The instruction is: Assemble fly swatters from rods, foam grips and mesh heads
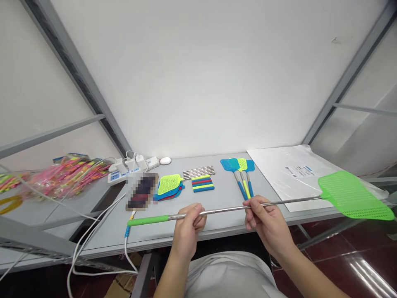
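A green fly swatter point(353, 195) with a long metal telescopic rod stretches across the front of the table. Its green handle sleeve point(149, 220) points left and its perforated head is at the right. My left hand point(187, 231) is closed on the rod just beside the sleeve. My right hand point(266, 221) pinches the thinner part of the rod, nearer the head. Behind the rod lie several assembled fly swatters point(242, 176) in blue and yellow. Farther left are loose swatter heads point(169, 185), metal rods point(198, 172) and coloured handle sleeves point(203, 184).
A large white package point(285, 174) covers the table's right side. At the left are a power strip point(130, 169) with chargers, a blurred phone-like object point(142, 191) and white cables point(74, 260). Pink items in plastic bags point(71, 176) lie beyond a metal frame point(83, 82).
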{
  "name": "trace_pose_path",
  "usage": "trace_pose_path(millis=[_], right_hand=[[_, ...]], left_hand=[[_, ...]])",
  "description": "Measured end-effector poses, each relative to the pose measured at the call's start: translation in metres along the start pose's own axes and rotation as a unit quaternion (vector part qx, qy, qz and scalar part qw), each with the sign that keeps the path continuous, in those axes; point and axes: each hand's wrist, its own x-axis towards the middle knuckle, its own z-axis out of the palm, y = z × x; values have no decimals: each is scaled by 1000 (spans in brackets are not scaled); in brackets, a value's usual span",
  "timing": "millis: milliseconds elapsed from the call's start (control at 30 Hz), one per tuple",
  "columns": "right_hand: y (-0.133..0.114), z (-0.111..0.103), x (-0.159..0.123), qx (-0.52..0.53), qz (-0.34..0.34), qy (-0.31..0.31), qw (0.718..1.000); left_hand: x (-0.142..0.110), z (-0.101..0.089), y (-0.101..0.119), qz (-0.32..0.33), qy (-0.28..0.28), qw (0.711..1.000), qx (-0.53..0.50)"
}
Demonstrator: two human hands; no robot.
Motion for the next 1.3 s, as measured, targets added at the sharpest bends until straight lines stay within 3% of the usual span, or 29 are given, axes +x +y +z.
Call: trace_pose_path(millis=[200, 367, 467, 600, 667, 733, 800, 867, 933, 1033, 1100, 1300], right_hand=[[-12, -13, 9, 24, -12, 57, 998], [-24, -23, 11, 24, -27, 92, 995], [-30, -32, 17, 42, -41, 126, 990], [-32, -42, 26, 89, -85, 190, 974], [-25, -38, 24, 85, -77, 158, 981], [-13, -28, 19, 54, -32, 74, 995], [1, -14, 12, 18, 11, -5, 1000], [10, -3, 7, 0, 26, -35, 999], [10, 0, 6, 1, 23, -10, 1000], [-2, -10, 11, 17, 1, 86, 996], [-10, -19, 15, 26, -12, 121, 992], [-12, -22, 19, 35, -14, 85, 996]], left_hand=[[5, -19, 15, 23, 64, 997, -23], [3, -28, 20, 27, 46, 999, 8], [1, -19, 17, 30, 36, 999, -6], [-2, 9, 0, -4, 20, 998, -64], [-3, 22, -10, -36, -6, 998, -57], [-5, 31, -20, -55, -27, 997, -46], [-6, 35, -27, -67, -48, 996, -43], [-6, 35, -29, -71, -56, 995, -34], [-3, 28, -25, -59, -26, 997, -33], [3, 10, -7, -10, 85, 993, -80], [7, -3, 6, 9, 128, 988, -91], [9, -18, 17, 38, 127, 986, -101]])
